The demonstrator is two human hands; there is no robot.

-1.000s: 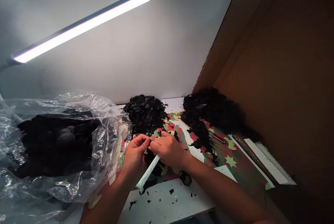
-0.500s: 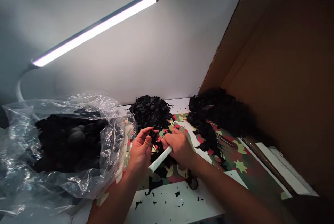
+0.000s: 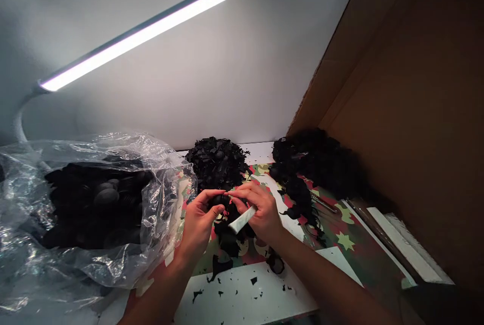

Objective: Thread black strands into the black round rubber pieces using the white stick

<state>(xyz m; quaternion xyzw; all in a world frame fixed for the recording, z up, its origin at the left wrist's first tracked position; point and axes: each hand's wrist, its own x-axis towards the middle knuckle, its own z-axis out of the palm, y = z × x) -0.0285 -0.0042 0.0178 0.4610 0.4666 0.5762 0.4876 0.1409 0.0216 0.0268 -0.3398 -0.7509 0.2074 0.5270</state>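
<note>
My left hand (image 3: 198,220) is closed around a small black rounded piece (image 3: 217,201), held between thumb and fingers above the table. Right beside it, my right hand (image 3: 264,216) grips a tool with a white, wrapped-looking handle (image 3: 242,220), whose butt end points down and toward me. The tool's working end is hidden by my fingers, so I cannot make out its kind. The fingertips of both hands meet at the black piece. Below them lie dark scraps (image 3: 229,244) on a patterned red, green and cream sheet (image 3: 260,249).
To the left, a clear plastic bag (image 3: 159,199) holds many black round pieces (image 3: 107,197). Black shavings form a heap (image 3: 217,163) behind my hands and a bigger pile (image 3: 321,163) at right. A lit lamp (image 3: 139,37) hangs above; cardboard (image 3: 378,88) walls the right side.
My right hand has turned its grip, with its fingers now stretched to the black piece and the white handle shifted right and up. My left hand has tilted slightly with the piece.
</note>
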